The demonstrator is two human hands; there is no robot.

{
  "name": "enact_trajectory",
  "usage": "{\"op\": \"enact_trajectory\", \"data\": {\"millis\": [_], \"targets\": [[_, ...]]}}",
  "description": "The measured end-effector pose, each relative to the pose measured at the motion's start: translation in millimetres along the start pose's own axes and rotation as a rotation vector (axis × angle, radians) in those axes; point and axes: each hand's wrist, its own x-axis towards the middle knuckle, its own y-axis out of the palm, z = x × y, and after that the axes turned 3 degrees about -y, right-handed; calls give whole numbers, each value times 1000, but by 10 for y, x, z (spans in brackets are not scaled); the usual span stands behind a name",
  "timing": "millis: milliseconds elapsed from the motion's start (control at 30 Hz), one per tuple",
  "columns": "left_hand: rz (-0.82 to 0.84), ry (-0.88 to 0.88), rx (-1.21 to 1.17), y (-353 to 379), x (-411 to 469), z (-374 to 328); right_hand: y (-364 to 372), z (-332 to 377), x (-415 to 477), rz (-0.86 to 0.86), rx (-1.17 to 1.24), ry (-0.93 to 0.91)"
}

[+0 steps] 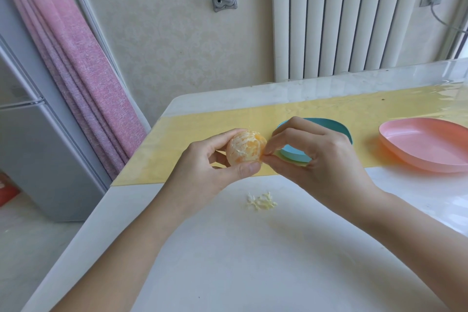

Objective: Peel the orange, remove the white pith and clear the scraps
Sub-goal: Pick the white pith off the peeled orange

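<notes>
the left hand (202,159) grips the peeled orange (246,148); the right hand (311,157) pinches pith at its right side.

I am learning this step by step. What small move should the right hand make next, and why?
Probably draw the right hand away from the orange to strip the pith, then drop it on the pith pile. Its fingers pinch the fruit's side, the left hand grips it, and white threads show.

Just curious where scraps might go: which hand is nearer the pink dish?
Right. The right hand pinches at the orange, with the pink dish to its right; the left hand grips the orange farther left.
</notes>
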Motion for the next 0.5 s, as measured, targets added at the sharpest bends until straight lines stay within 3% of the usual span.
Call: {"op": "enact_trajectory", "data": {"millis": [500], "targets": [[45,-40,-194,25,-11,-44,-23,-1,15,-42,-19,-7]]}}
